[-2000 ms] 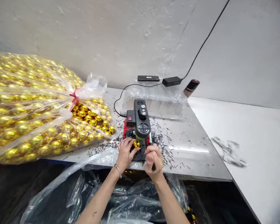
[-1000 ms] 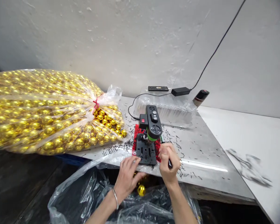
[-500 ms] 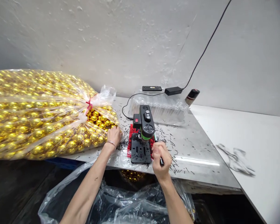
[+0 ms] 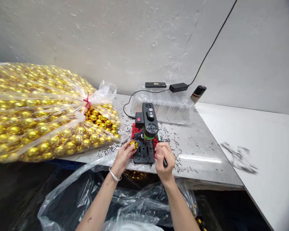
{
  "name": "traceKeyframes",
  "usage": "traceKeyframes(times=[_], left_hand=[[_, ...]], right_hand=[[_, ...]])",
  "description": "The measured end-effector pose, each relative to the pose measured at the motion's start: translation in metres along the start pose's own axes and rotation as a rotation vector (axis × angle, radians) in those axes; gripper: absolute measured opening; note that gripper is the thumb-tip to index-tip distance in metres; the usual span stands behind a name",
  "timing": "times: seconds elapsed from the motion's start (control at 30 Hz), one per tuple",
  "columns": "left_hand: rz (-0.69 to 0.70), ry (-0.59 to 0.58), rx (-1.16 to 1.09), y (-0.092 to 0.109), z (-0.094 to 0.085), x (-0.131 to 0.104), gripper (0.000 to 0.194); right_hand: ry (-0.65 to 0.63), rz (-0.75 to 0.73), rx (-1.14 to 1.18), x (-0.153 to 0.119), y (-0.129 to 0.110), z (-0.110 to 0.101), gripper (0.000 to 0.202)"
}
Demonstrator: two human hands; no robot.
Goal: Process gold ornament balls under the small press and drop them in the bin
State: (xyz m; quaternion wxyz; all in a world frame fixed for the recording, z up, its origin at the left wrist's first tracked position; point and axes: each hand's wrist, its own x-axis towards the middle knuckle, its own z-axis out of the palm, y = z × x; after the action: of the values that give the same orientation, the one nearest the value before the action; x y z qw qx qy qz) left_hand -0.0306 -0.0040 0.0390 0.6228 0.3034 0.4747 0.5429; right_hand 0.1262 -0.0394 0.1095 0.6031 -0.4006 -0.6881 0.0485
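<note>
My left hand (image 4: 124, 156) pinches a shiny gold ball (image 4: 134, 145) at the left edge of the black slotted base plate (image 4: 144, 157). Over that plate stands a small black bench drill press (image 4: 149, 120) with a red switch, a green ring showing under its head. Wrapped in a fist, my right hand (image 4: 165, 158) grips the black lever handle (image 4: 165, 163) on the press's right side. A big clear bag of gold balls (image 4: 38, 128), tied with red string, lies to the left with an opening near its tied end.
Black shavings litter the metal tabletop (image 4: 197, 144). Behind the press are a clear plastic tray (image 4: 163, 109), a black power adapter (image 4: 179, 87) with its cable, and a dark-capped can (image 4: 198, 93). A whitish glove (image 4: 239, 157) lies at right. Clear plastic sheeting (image 4: 135, 205) hangs below the front edge.
My left hand has come out of the bag's opening and moved right to the base plate, now holding a gold ball. My right hand stays on the lever. The view has shifted slightly.
</note>
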Motion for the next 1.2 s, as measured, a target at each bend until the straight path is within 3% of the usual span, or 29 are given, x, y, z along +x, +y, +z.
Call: traceKeyframes(times=[0.17,0.37,0.57,1.0,1.2], left_hand=[[0.222,-0.002,0.286,-0.022,0.016,0.01,0.036],[0.504,0.027,0.815,-0.029,0.021,0.008,0.031],[0.732,-0.041,0.973,-0.035,0.016,0.01,0.031],[0.759,-0.038,1.011,-0.038,0.016,0.013,0.031],[0.754,-0.042,1.016,-0.038,0.016,0.012,0.031]], right_hand=[[-0.012,0.007,-0.015,-0.001,0.0,-0.001,0.026],[-0.005,0.004,-0.005,-0.002,0.002,0.0,0.026],[-0.006,0.025,-0.007,-0.003,0.0,0.0,0.022],[0.023,-0.049,-0.008,-0.031,0.027,0.011,0.025],[0.054,-0.169,-0.059,-0.043,0.048,0.02,0.028]])
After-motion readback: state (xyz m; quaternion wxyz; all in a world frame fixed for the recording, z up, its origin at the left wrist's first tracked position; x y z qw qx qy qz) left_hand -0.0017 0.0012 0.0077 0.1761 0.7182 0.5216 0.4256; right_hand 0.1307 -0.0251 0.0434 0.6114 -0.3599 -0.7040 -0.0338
